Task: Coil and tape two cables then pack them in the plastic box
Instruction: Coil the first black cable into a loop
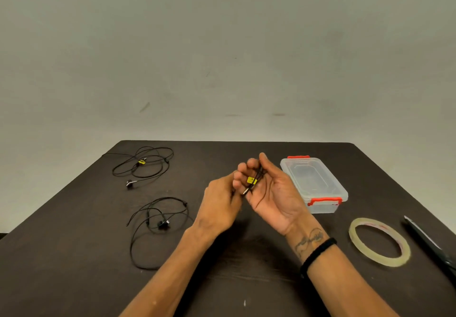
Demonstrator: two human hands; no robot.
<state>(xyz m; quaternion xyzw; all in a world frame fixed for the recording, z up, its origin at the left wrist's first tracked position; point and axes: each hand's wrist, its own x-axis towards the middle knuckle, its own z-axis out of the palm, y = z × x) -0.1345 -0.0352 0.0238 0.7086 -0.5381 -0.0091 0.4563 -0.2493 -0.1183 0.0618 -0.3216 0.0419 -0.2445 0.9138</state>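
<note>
Item: black earphone cable (256, 181) with a yellow tag, held at frame centre above the dark desk (74, 255). Its bundled strands lie along the right hand (271, 193), which is palm-up with fingers curled loosely round them; the long axis runs from the fingertips down toward the wrist, and the metal plug end points toward the left hand (222, 195). That hand, knuckles up, meets the bundle from the left, its grip pinching the cable near the plug as far as can be told, the fingertips being hidden. Cables counted: three, one in hand and two loose on the desk to the left, a far earphone cable (145, 161) with its own yellow tag at upper left and a near earphone cable (158, 220) below it. One clear plastic box (313, 183) with red latches, lid on, just right of the right hand. One tape roll (380, 241) at lower right, nearer the right hand, well apart from the bundle. One dark, partly cropped tool (429, 245), possibly scissors, at the right edge.
</note>
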